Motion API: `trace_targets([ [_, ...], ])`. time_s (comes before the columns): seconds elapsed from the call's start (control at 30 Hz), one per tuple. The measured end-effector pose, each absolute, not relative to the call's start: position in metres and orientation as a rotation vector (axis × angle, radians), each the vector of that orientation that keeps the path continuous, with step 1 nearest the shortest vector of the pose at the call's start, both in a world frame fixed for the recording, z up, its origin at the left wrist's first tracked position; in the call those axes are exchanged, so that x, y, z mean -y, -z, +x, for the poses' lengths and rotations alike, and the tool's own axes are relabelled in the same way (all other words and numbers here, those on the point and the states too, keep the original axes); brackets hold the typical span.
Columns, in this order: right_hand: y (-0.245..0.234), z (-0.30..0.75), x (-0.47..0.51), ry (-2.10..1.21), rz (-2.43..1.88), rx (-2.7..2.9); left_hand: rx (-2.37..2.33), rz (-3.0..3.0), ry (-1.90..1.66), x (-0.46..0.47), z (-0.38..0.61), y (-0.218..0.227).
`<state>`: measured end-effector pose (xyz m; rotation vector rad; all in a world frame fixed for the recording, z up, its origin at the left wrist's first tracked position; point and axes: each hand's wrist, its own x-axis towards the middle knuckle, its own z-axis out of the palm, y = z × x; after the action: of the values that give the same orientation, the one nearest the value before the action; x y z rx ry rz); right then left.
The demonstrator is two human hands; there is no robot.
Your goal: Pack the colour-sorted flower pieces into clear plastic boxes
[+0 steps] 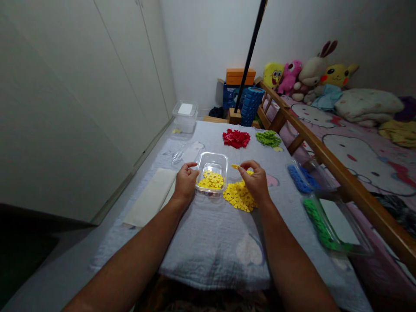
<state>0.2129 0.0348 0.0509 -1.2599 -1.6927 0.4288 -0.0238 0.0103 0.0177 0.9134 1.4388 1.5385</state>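
Observation:
A clear plastic container [224,162] stands on the cloth, with several yellow snowflake discs [211,180] lying in its near part. My left hand [186,180] is closed on the container's left rim, thumb and fingers at the wall. To the right of the container, my right hand [255,177] pinches a yellow snowflake disc [235,166] between thumb and fingertips, just above the table. Under and beside that hand spreads a pile of yellow snowflake discs [240,197], which the hand partly hides.
Red [236,138] and green pieces [268,138] lie in piles at the back. Boxes of blue [302,178] and green pieces [320,223] stand right, by the wooden bed rail [312,134]. A clear lid [188,154], folded cloth [151,197] and stacked containers [185,116] are left.

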Motion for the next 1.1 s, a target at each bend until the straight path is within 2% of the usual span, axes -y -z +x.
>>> trace_targets([
  [0.27,-0.048,0.173,-0.021,-0.195,-1.294,2.061,-1.431,0.901,-1.535,-0.009,-0.023,-0.019],
  [0.5,-0.046,0.169,-0.023,-0.093,-1.345,2.102,-1.426,0.906,-1.537,-0.008,-0.022,-0.021],
  [1.1,-0.048,0.169,-0.014,-0.331,-1.244,2.357,-1.367,0.877,-1.546,-0.011,-0.024,-0.014],
])
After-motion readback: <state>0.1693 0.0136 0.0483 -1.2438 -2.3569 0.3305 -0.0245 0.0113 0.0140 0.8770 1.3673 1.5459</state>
